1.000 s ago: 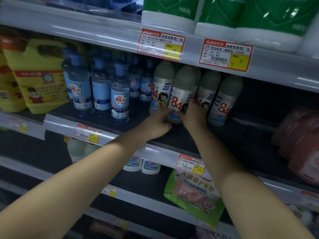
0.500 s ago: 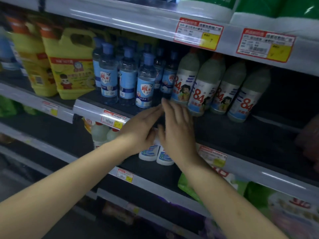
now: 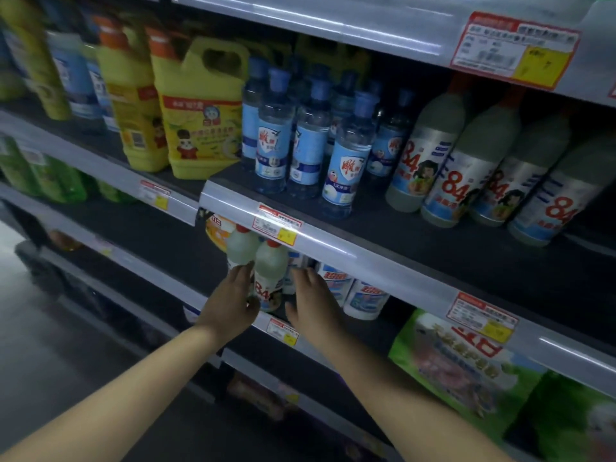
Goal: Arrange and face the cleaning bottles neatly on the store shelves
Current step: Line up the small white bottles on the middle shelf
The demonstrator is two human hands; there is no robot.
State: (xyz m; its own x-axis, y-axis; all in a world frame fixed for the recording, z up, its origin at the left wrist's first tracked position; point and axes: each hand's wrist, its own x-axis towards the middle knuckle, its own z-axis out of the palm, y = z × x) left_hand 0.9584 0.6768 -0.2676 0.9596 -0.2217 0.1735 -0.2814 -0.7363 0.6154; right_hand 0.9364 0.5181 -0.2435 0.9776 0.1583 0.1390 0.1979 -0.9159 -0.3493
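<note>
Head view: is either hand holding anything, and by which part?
Left hand touches the white 84 bottle at its lower body; a closed grip cannot be told. Right hand holds nothing.

a: where is there room?
b: on the bare shelf board (image 3: 416, 238) before the 84 bottles (image 3: 466, 168).
a: and lower down?
b: the price rail (image 3: 350, 258) overhangs the white bottles (image 3: 271, 271).
</note>
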